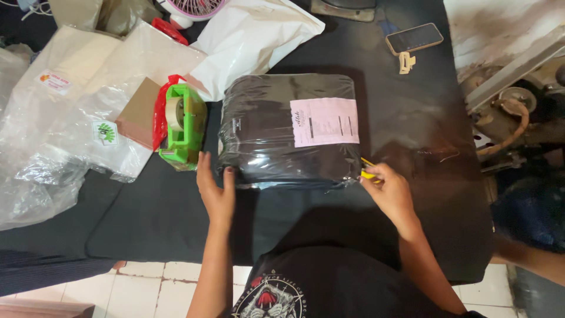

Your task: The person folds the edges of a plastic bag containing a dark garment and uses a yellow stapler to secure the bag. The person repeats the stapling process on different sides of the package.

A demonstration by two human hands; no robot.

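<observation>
Green tape dispenser (pixel 182 126) crowds the spread left hand (pixel 215 188) at the black parcel (pixel 289 132) — right hand (pixel 389 191) pinches a yellow tool (pixel 367 173).

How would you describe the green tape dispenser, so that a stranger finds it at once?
Start from the big black wrapped parcel with a pale pink label, in the middle of the dark table. Directly beside its left edge, just above the left hand, stands the tape dispenser. It is the only bright green thing there, holding a roll of brownish tape, with clear plastic bags further left.
</observation>
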